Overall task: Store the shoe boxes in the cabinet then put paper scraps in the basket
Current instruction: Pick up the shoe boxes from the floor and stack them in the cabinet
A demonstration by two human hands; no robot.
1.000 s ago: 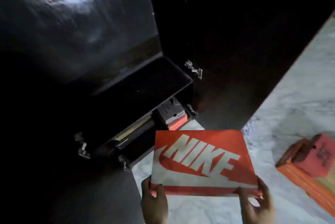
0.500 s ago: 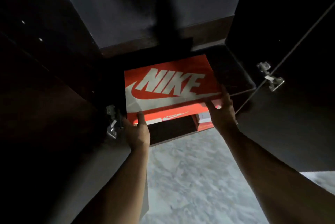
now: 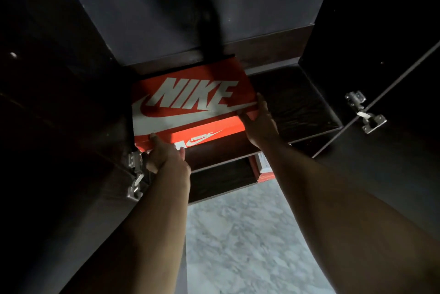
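On the upper shelf [image 3: 297,103] of the dark cabinet [image 3: 71,103], just ahead of my fingers, the orange shoe box [image 3: 190,100] is going in now, lid up, its near edge set back from the shelf's front lip. My left hand [image 3: 166,158] grips the near left corner, thumb on the lid, fingers curled underneath. My right hand [image 3: 259,124] clamps the near right corner, fingers [image 3: 262,103] laid along the side. Below my right wrist, on the lower shelf, one more orange-and-white box [image 3: 263,167] pokes out, only its end showing. So that's two boxes I can count, one nearly stored, one already in. I'd say a final push remains here. No paper scraps and no basket in sight, so that half looks untouched. Two door hinges: one left [image 3: 135,174], one right [image 3: 362,112].
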